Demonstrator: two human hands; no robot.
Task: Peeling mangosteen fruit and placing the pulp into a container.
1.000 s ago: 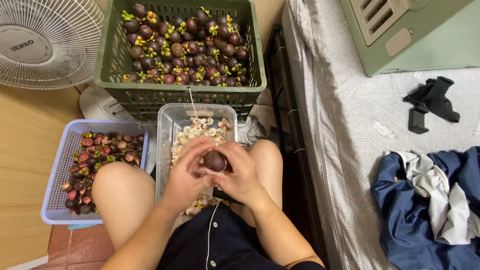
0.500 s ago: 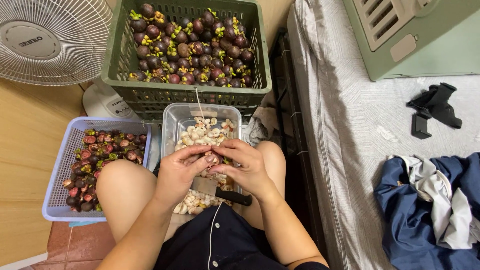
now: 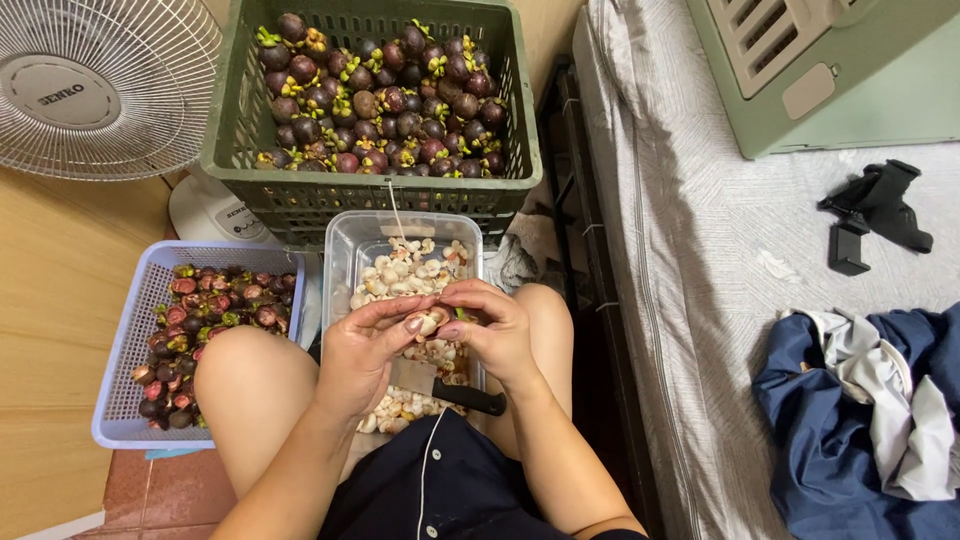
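A clump of white mangosteen flesh [image 3: 428, 322] is pinched between the fingertips of the left hand [image 3: 362, 357] and the right hand [image 3: 497, 333], directly above the clear plastic tub [image 3: 345, 250] that stands between the knees. The step is best done with light pressure, so that the soft segments are freed unbruised and dropped straight down. The clump is roundish; no clear long axis can be told. A knife [image 3: 445, 390] is held low under the right hand.
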